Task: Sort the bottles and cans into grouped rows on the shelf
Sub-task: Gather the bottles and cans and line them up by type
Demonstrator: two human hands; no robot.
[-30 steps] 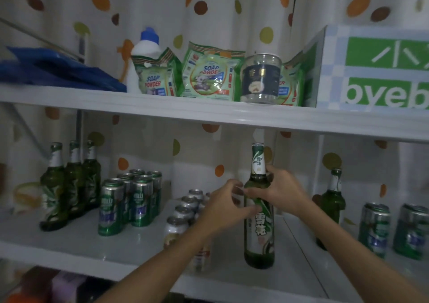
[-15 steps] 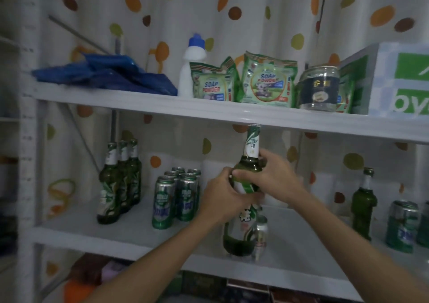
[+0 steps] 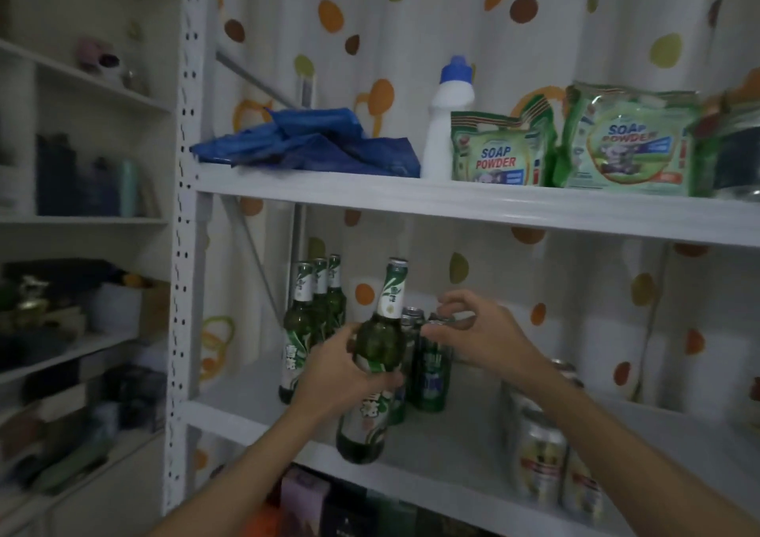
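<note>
The left hand (image 3: 341,376) wraps its grip around the body of a green beer bottle (image 3: 372,368), holding it slightly tilted above the front edge of the middle shelf (image 3: 452,458). The right hand (image 3: 481,333) is just beside the bottle's neck, its fingers spread and curled, touching nothing I can make out. Behind the held bottle, 3 more green bottles (image 3: 316,314) stand in a row at the shelf's left, green cans (image 3: 429,368) beside them. Pale cans (image 3: 541,462) stand to the right.
</note>
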